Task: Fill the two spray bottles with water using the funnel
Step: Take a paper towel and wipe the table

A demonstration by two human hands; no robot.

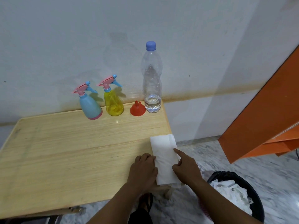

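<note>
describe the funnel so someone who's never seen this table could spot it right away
Look along the far edge of the wooden table, by the wall. The funnel sits upside down between the yellow spray bottle and the water bottle. It is the only red, low item.

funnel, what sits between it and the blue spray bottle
In the head view, the yellow spray bottle stands between the red funnel and the blue spray bottle.

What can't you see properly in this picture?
- Blue spray bottle: head view, opaque wall hides any water inside.
- Left hand: fingertips hidden under the white tissue.
- Black bin: cut off by the bottom edge; contents blurred.
- Table: left side and legs out of frame.
- Orange furniture: cut off by the right edge.
</note>
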